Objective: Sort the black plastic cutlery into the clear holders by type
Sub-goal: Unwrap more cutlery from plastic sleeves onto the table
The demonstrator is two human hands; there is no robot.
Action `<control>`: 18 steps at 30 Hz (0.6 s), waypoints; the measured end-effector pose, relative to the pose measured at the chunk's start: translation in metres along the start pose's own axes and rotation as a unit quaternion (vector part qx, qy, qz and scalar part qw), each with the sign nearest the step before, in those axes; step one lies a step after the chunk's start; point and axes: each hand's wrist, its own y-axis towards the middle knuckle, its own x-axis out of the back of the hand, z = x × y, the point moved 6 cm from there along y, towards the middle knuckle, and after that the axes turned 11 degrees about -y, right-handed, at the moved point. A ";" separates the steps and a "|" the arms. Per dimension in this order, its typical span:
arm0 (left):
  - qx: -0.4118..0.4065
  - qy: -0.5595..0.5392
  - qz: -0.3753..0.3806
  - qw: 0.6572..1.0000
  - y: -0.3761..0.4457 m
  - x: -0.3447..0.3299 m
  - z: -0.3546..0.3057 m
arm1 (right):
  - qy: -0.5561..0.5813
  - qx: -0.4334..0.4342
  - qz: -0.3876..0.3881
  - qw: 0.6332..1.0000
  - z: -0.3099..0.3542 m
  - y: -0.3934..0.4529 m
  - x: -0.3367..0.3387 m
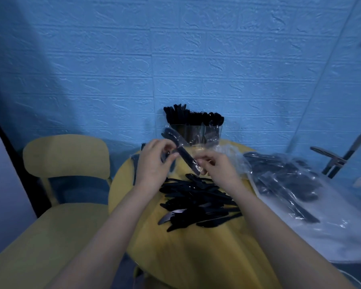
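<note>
Fingers of the left hand (154, 161) and right hand (219, 167) were curled in a grip on a wrapped cutlery packet (182, 154), held above the loose black cutlery (196, 203) heaped on the yellow surface (196, 251); clear holders (196, 130) stood behind, filled.

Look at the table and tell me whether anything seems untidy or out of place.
Yes. A heap of loose cutlery lies criss-crossed on the yellow table, unsorted. Crumpled plastic bags with more cutlery sprawl to the right. Both hands, left hand and right hand, hold a wrapped packet before the holders.
</note>
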 end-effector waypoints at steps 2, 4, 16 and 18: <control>-0.058 0.109 0.088 0.988 -0.001 -0.008 -0.014 | -0.066 0.036 0.021 0.997 0.005 -0.010 0.006; -0.085 0.171 0.178 0.965 -0.003 -0.017 -0.023 | -0.099 0.066 0.043 0.992 0.013 -0.021 0.012; 0.107 0.019 0.205 0.973 -0.028 -0.023 -0.026 | -0.151 0.112 -0.070 0.980 0.033 -0.054 0.021; 0.134 0.003 0.185 0.974 -0.031 -0.022 -0.022 | -0.199 0.131 -0.146 0.960 0.035 -0.061 0.023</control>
